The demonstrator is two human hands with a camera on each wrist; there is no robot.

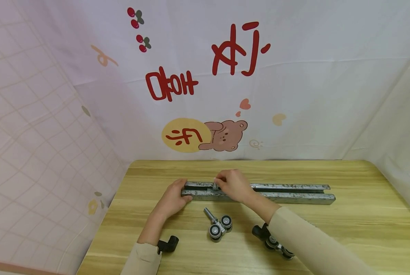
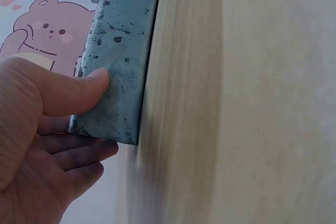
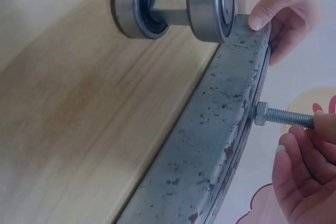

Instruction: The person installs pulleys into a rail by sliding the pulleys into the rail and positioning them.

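Note:
A long grey metal channel rail (image 1: 294, 196) lies across the table, its slot facing up and its surface spotted with dark marks. At its left end my left hand (image 1: 172, 198) grips it, the thumb (image 2: 79, 90) pressed on the near wall. A threaded bolt (image 3: 286, 117) with a hex nut (image 3: 261, 114) stands up out of the slot. My right hand (image 1: 234, 185) pinches the bolt's free end between thumb and fingers. Whatever carries the bolt inside the rail is mostly hidden.
In front of the rail lies a roller trolley (image 1: 214, 231) with wheels and a threaded stem. Another roller trolley (image 1: 271, 242) is partly covered by the right forearm. A white printed cloth (image 1: 311, 95) hangs behind the table (image 1: 188, 259).

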